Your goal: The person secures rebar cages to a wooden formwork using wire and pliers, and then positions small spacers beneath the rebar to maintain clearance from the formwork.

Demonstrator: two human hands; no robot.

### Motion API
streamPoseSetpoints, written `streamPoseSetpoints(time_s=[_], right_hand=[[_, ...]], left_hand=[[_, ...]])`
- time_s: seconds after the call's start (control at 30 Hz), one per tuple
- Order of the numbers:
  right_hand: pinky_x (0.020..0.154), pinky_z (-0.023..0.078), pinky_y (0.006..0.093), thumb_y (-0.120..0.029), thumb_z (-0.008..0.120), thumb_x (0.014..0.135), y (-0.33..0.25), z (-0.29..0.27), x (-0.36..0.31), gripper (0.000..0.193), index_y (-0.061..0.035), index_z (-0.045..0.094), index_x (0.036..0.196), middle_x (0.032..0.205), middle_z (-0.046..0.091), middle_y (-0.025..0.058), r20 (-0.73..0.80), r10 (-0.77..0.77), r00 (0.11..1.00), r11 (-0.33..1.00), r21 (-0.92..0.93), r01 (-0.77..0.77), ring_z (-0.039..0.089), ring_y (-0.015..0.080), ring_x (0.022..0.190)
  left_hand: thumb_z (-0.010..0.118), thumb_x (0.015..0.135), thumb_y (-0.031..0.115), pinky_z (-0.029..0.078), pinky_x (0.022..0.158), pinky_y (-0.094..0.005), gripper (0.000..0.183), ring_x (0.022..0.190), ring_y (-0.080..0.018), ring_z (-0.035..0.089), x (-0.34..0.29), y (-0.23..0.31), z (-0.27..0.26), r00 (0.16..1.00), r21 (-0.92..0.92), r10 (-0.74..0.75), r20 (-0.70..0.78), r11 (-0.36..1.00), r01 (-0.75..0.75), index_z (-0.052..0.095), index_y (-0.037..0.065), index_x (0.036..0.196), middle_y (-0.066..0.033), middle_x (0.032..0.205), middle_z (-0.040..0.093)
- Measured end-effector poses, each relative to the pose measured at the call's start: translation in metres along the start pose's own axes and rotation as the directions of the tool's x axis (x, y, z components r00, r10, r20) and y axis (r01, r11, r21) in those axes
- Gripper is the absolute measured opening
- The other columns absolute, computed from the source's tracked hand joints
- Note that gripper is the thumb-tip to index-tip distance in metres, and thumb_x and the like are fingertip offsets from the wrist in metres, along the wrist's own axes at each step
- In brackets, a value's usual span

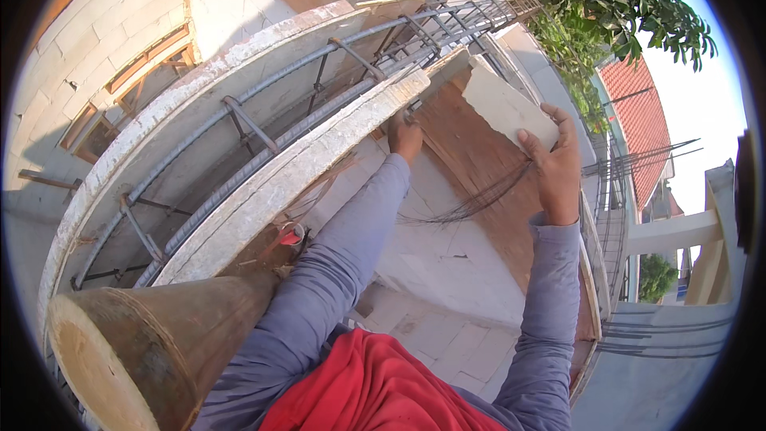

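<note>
My right hand [553, 161] grips the lower edge of a pale flat block [504, 107] and holds it against the brown plywood panel [469, 152]. My left hand [404, 136] is closed at the near end of the white formwork board [287, 175], its fingers around something small that I cannot make out. A bundle of thin dark tie wire [479, 199] hangs between my two arms. Steel rebar with stirrups [239, 124] runs along the trough between the two white boards.
A thick round timber post [136, 343] stands at the lower left. White block walls [104, 24] rise on the left. A small red and white object [291, 233] sits under the board. Trees [614, 0], a red tiled roof [638, 112] and a street lie far below right.
</note>
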State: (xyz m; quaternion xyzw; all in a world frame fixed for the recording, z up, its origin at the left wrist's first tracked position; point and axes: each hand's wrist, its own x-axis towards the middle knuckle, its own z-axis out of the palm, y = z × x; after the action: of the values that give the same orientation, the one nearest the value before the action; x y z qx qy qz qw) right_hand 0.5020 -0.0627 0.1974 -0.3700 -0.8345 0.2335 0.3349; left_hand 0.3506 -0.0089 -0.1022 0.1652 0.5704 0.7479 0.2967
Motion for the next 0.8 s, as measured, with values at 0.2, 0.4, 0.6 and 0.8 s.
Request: streamPoseSetpoints(time_s=[0.2,0.4,0.6,0.8], right_hand=[[0.077,0.054,0.0369,-0.013,0.078,0.084,0.018,0.092,-0.014,0.027,-0.0002,0.066,0.106,0.092,0.072,0.0188,-0.015,0.072,0.997,0.995,-0.065,-0.073,0.071,0.0277,0.083],[0.068,0.059,0.0351,-0.001,0.07,0.09,0.111,0.169,-0.08,0.041,0.0003,0.052,0.128,0.114,0.068,0.0194,-0.104,0.352,0.93,0.936,0.04,-0.35,0.073,0.0254,0.082],[0.08,0.056,0.0382,-0.003,0.077,0.084,0.119,0.169,-0.048,0.052,-0.0011,0.056,0.131,0.102,0.073,0.0181,0.204,0.118,0.972,0.985,-0.145,-0.09,0.072,0.031,0.089],[0.079,0.054,0.0325,-0.018,0.075,0.093,0.177,0.236,-0.047,0.045,0.002,0.06,0.13,0.1,0.075,0.0096,0.301,0.556,0.775,0.704,0.324,-0.632,0.069,0.0221,0.087]], left_hand=[[0.062,0.086,0.007,0.038,0.115,-0.0391,0.064,0.136,-0.0337,0.049,0.025,-0.029,-0.025,0.961,0.244,0.071,0.269,0.96,-0.139,0.046,0.001,0.147,-0.0209,0.144,0.053],[0.064,0.095,0.04,0.042,0.111,-0.0382,0.064,0.131,-0.0274,0.054,-0.009,-0.05,-0.052,0.786,-0.563,-0.532,0.314,0.562,0.606,0.048,0.01,0.149,-0.0155,0.141,0.055],[0.065,0.098,0.046,0.043,0.109,-0.0471,0.059,0.126,-0.0245,0.057,-0.071,-0.05,-0.125,0.778,-0.586,-0.289,0.557,0.527,0.615,0.052,0.009,0.142,-0.0119,0.139,0.058],[0.068,0.098,0.022,0.048,0.1,-0.0461,0.038,0.121,-0.0195,0.058,-0.068,-0.051,-0.109,0.849,-0.53,-0.469,0.244,0.668,0.522,0.06,0.008,0.133,-0.0075,0.126,0.065]])
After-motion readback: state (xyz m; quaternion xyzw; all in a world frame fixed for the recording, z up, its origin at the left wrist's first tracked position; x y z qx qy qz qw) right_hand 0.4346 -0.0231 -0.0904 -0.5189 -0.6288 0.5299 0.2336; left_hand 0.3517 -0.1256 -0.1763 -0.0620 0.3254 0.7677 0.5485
